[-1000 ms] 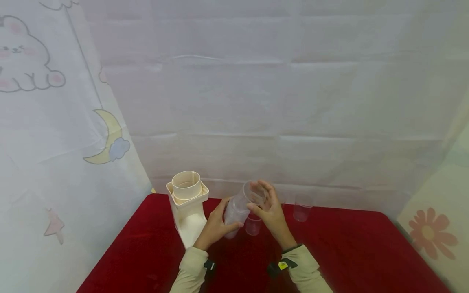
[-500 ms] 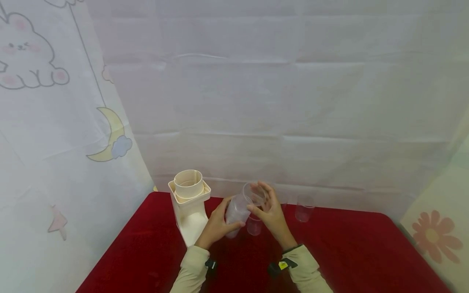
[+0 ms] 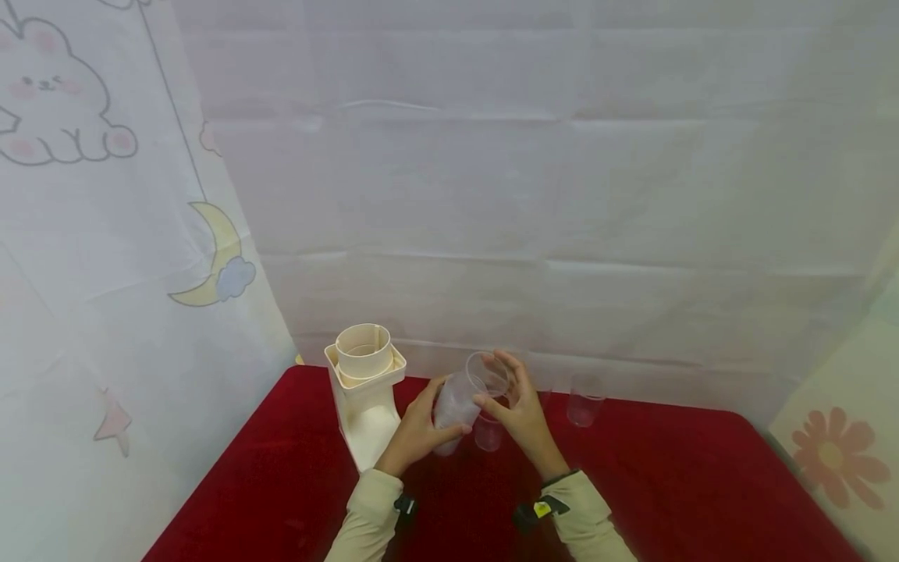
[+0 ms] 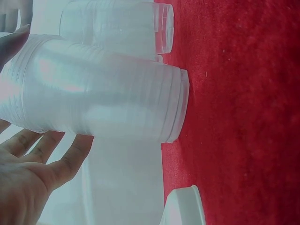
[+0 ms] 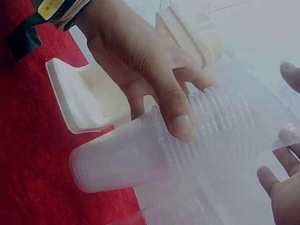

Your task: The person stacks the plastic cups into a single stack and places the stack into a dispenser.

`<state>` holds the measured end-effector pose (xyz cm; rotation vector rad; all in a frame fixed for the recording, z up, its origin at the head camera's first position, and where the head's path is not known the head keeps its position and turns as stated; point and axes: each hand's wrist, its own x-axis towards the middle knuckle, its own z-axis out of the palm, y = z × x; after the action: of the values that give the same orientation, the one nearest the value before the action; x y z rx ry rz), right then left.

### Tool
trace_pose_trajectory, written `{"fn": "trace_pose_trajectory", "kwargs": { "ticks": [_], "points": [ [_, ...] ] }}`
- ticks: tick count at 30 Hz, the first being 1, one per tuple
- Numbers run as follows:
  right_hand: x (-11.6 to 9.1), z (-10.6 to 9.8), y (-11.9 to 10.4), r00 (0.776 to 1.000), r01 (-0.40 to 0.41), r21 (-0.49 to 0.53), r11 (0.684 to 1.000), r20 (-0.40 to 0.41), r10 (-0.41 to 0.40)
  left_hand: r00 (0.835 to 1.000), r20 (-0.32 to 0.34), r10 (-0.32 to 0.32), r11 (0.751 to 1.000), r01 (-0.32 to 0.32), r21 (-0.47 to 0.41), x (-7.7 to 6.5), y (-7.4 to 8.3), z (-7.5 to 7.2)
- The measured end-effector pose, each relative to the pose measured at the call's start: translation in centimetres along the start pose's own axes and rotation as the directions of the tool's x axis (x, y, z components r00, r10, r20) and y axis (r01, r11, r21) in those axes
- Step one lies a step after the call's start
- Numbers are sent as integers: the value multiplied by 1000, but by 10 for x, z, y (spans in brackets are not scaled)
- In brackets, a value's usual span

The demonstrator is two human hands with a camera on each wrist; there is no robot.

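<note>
**Clear plastic stack of nested cups tilted over a red cloth-covered table**

The stack leans with its mouth up and to the right, around the middle of the table's width and nearer the far edge than the near side. The left hand is clamped around it, thumb on one side and fingers on the other. The right hand is curved around the stack's open mouth with its fingers spread apart; whether they grip the rim, I cannot tell. The right wrist view shows many rims nested closely above the left thumb, with the smooth body and base of the outermost cup below.

A clear plastic cup stands on the table behind the stack, partly covered by it. Another upright clear cup stands farther right, near the far edge. A cream plastic holder with a round tube on top stands left of the hands, close to the far-left corner. Beyond the far edge hangs a creased white sheet; a printed orange flower shows beyond the right edge.
</note>
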<state>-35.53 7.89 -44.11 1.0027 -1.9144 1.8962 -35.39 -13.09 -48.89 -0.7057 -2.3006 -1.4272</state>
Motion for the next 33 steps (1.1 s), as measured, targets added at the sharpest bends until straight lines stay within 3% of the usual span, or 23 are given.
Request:
{"fn": "trace_pose_trajectory", "kwargs": {
  "ticks": [16, 28, 33],
  "points": [
    [-1, 2, 3, 993, -113, -74, 991, 9, 114, 1000, 9, 13, 1000, -13, 12, 0, 1, -1],
    [0, 6, 7, 965, -251, -153, 956, 43, 260, 1000, 23, 8, 1000, -8, 2, -1, 2, -1],
    [1, 8, 6, 959, -267, -143, 953, 58, 278, 1000, 28, 8, 1000, -8, 3, 0, 2, -1]
  ]
}}
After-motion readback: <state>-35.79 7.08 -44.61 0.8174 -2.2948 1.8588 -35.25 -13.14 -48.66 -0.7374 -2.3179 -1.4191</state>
